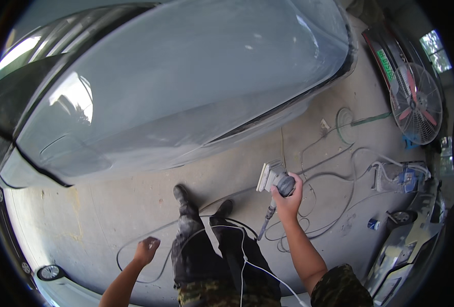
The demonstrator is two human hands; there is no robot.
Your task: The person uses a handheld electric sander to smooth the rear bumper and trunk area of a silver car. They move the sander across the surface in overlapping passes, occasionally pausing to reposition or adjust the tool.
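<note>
My right hand (289, 197) grips a powered sander (284, 183) by its dark round head. Its flat, pale pad (264, 177) is turned to the left, and the tool is held apart from the car. A hose (265, 224) runs down from the sander's handle. Over on the left, my left hand (147, 250) hangs above the floor with its fingers curled; whether anything small is inside cannot be made out. In front of me stands a car with a large grey body panel (165, 88), dull and dusty along its lower part.
Hoses (351, 184) loop over the concrete floor (115, 207) around my feet. At right are a caged fan (416, 103), a dust-extractor-like machine (399, 178), a small can (373, 224) and a detached bumper (394, 253). Other cars surround the spot; a white cable (246, 259) hangs before me.
</note>
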